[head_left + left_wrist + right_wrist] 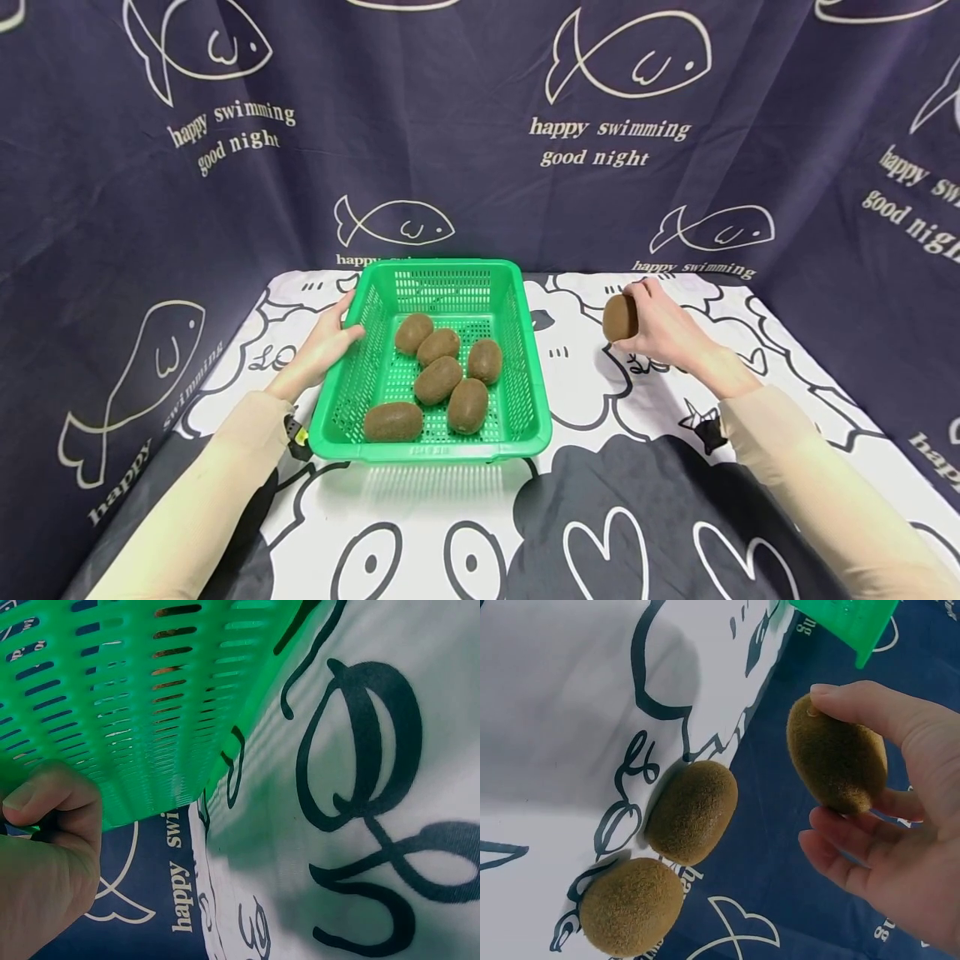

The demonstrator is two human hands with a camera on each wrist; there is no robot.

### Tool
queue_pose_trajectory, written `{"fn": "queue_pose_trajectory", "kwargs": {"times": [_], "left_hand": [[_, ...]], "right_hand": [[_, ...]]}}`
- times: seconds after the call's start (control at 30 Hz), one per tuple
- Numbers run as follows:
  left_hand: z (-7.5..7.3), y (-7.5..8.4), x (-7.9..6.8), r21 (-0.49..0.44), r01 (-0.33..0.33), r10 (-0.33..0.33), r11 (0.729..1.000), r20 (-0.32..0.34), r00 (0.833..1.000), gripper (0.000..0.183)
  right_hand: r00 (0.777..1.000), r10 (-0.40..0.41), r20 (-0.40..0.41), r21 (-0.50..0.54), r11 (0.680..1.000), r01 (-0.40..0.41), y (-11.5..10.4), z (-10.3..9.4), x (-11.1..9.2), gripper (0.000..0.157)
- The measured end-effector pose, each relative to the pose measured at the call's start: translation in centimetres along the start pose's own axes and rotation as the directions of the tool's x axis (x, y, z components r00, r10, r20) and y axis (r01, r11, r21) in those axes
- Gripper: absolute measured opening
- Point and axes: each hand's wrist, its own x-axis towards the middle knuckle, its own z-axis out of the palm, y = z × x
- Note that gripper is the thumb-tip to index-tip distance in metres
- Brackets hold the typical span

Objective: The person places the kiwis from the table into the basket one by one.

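A green plastic basket (432, 452) with slotted walls holds several brown kiwis (467, 406) on its floor. My left hand (324, 337) grips the basket's left rim, thumb over the top; the left wrist view shows this hand (56, 840) beside the slotted wall. To the right of the basket, my right hand (663, 325) holds a kiwi (619, 318) between thumb and fingers, raised over the cloth. In the right wrist view, two more kiwis (692, 812) lie on the cloth near the held one; in the head view they are hidden behind the right hand.
A white cloth (577, 375) with black line drawings and dark patches covers the table. A dark blue curtain (480, 125) printed with fish and lettering hangs behind and at both sides.
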Motion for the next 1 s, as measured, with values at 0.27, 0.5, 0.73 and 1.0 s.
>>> {"fn": "queue_pose_trajectory", "kwargs": {"times": [0.27,0.5,0.73,1.0], "left_hand": [[-0.1,0.0,0.0,0.005,0.000,0.000,1.000,-0.001,1.000,0.083],[-0.1,-0.1,0.0,0.006,0.009,-0.009,1.000,-0.007,1.000,0.082],[0.1,-0.1,-0.2,-0.023,0.031,-0.031,0.999,0.000,1.000,0.083],[0.0,0.0,0.0,-0.010,0.008,-0.008,1.000,-0.004,1.000,0.084]], "right_hand": [[0.999,-0.019,-0.027,0.017,1.000,0.020,-0.6,0.3,0.6,0.073],[0.999,-0.037,-0.032,0.045,0.998,0.038,-1.9,0.5,1.3,0.075],[0.997,-0.065,-0.032,0.082,0.994,0.067,-3.7,0.8,2.2,0.075],[0.990,-0.123,-0.074,0.085,0.988,0.129,-5.7,0.6,3.4,0.077]]}}
